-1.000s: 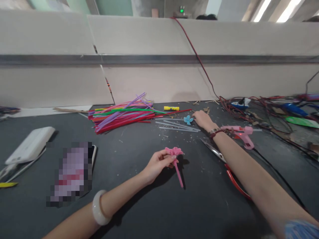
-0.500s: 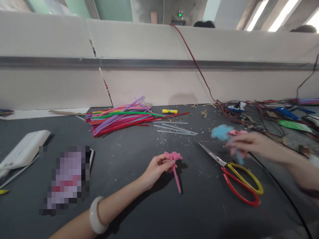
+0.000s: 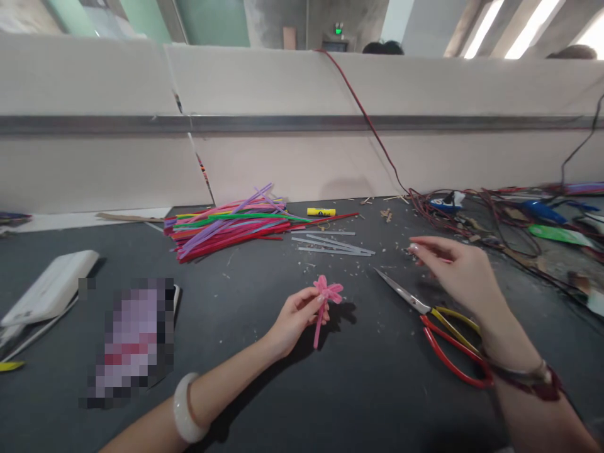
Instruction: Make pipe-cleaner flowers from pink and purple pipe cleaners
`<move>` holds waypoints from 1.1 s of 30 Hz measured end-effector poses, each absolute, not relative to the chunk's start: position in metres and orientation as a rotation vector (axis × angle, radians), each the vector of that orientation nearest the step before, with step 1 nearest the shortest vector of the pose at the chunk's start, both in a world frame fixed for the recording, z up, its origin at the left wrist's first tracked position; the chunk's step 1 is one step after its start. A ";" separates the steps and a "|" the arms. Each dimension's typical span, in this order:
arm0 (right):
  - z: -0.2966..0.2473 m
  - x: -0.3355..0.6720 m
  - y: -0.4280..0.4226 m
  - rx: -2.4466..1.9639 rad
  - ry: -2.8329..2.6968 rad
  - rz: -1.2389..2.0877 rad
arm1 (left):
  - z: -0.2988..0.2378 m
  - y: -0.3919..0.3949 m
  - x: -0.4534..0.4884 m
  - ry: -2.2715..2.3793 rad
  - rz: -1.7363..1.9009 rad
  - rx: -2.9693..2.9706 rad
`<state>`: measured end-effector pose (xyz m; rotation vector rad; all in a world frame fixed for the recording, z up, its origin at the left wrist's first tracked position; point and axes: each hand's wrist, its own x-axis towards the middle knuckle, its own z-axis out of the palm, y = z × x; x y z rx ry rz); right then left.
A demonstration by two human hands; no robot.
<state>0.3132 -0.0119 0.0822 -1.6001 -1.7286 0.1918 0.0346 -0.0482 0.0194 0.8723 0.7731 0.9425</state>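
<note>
My left hand (image 3: 302,314) pinches a pink pipe-cleaner flower (image 3: 329,290) just under its looped petals. Its stem slants down below the fingers, above the dark table. To the right, my right hand (image 3: 455,270) hovers beyond the scissors, thumb and forefinger tips close together. A trace of pink shows by its fingers, too small to identify. Scissors (image 3: 415,303) with one red and one yellow handle lie partly open on the table; the right wrist covers part of the handles.
A pile of coloured pipe cleaners (image 3: 231,226) lies at the back, beside a yellow tube (image 3: 321,212) and several pale sticks (image 3: 335,244). Tangled cables (image 3: 495,220) fill the back right. At left are a white power bank (image 3: 51,286) and a blurred-out phone (image 3: 129,343).
My left hand has turned the pink flower, so its petals face me more and its stem leans left. My right hand has swung left; the blue fluffy piece beside it no longer shows.
</note>
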 end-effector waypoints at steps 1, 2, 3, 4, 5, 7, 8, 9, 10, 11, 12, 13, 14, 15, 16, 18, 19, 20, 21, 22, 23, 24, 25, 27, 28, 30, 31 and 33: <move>0.086 0.292 -0.023 -1.608 -1.713 0.229 | 0.019 -0.048 0.034 0.760 0.943 0.863; 0.090 0.273 -0.034 -1.585 -1.742 0.279 | 0.019 -0.048 0.034 0.749 0.945 0.853; 0.095 0.255 -0.044 -1.549 -1.797 0.340 | 0.018 -0.048 0.034 0.736 0.950 0.841; 0.098 0.238 -0.053 -1.506 -1.850 0.389 | 0.018 -0.047 0.034 0.721 0.956 0.828; 0.099 0.223 -0.059 -1.454 -1.898 0.429 | 0.017 -0.047 0.033 0.704 0.962 0.815; 0.095 0.200 -0.062 -1.358 -1.926 0.431 | 0.015 -0.046 0.032 0.667 0.973 0.790; 0.090 0.192 -0.059 -1.330 -1.885 0.433 | 0.015 -0.045 0.031 0.650 0.982 0.776; 0.084 0.187 -0.054 -1.318 -1.819 0.454 | 0.015 -0.044 0.031 0.635 0.994 0.763; 0.076 0.184 -0.048 -1.303 -1.749 0.507 | 0.015 -0.043 0.030 0.620 1.008 0.750; 0.068 0.184 -0.041 -1.284 -1.682 0.590 | 0.015 -0.043 0.029 0.610 1.021 0.742; 0.060 0.185 -0.034 -1.255 -1.638 0.709 | 0.015 -0.041 0.029 0.607 1.031 0.740; 0.052 0.187 -0.029 -1.221 -1.601 0.845 | 0.015 -0.040 0.028 0.610 1.037 0.744; 0.045 0.189 -0.026 -1.182 -1.570 0.990 | 0.016 -0.039 0.028 0.620 1.041 0.755; 0.039 0.191 -0.024 -1.139 -1.537 1.123 | 0.016 -0.038 0.028 0.641 1.045 0.772; 0.035 0.192 -0.024 -1.097 -1.500 1.228 | 0.015 -0.037 0.027 0.671 1.048 0.792; 0.032 0.191 -0.027 -1.027 -1.443 1.355 | 0.015 -0.035 0.026 0.741 1.056 0.832; 0.032 0.189 -0.028 -1.002 -1.424 1.382 | 0.014 -0.034 0.025 0.773 1.063 0.851; 0.032 0.188 -0.030 -0.984 -1.413 1.396 | 0.014 -0.033 0.025 0.798 1.069 0.870; 0.034 0.186 -0.031 -0.973 -1.408 1.401 | 0.013 -0.032 0.024 0.817 1.073 0.888; 0.035 0.184 -0.032 -0.965 -1.406 1.401 | 0.013 -0.032 0.023 0.831 1.075 0.910; 0.036 0.183 -0.032 -0.959 -1.405 1.394 | 0.012 -0.031 0.023 0.844 1.074 0.937; 0.037 0.183 -0.032 -0.957 -1.404 1.384 | 0.012 -0.031 0.022 0.859 1.071 0.969; 0.038 0.183 -0.032 -0.958 -1.407 1.373 | 0.012 -0.032 0.022 0.875 1.067 1.006; 0.039 0.183 -0.031 -0.966 -1.416 1.358 | 0.012 -0.033 0.022 0.910 1.064 1.093; 0.039 0.183 -0.031 -0.973 -1.423 1.354 | 0.013 -0.034 0.022 0.926 1.065 1.139; 0.039 0.184 -0.030 -0.982 -1.448 1.361 | 0.014 -0.035 0.022 0.950 1.072 1.218; 0.039 0.185 -0.030 -0.980 -1.454 1.371 | 0.015 -0.036 0.022 0.960 1.081 1.247; 0.039 0.185 -0.029 -0.969 -1.443 1.418 | 0.016 -0.036 0.022 0.974 1.108 1.274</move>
